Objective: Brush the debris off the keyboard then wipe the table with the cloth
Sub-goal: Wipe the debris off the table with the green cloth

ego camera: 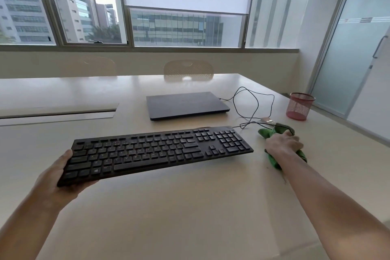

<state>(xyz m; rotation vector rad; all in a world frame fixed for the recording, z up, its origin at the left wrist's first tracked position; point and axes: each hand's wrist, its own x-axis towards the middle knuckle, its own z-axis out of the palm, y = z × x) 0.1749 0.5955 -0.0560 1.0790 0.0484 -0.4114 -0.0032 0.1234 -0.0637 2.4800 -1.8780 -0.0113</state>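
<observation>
Evidently the left hand [63, 172] grips the keyboard [156, 152] by its left end, lifting it so the surface [190, 207] lies bare, while the right hand's [283, 143] fingers curl over the cloth [272, 133] just beside the keyboard's right end.

Two bare arms come in from the bottom of the picture, one on each side. No sleeves show on them, and the forearms are uncovered all the way down to the wrists. The left hand [61, 172] and the right hand [283, 143] are bare too. The fingers [294, 139] of the right hand look short and rounded from here.
</observation>
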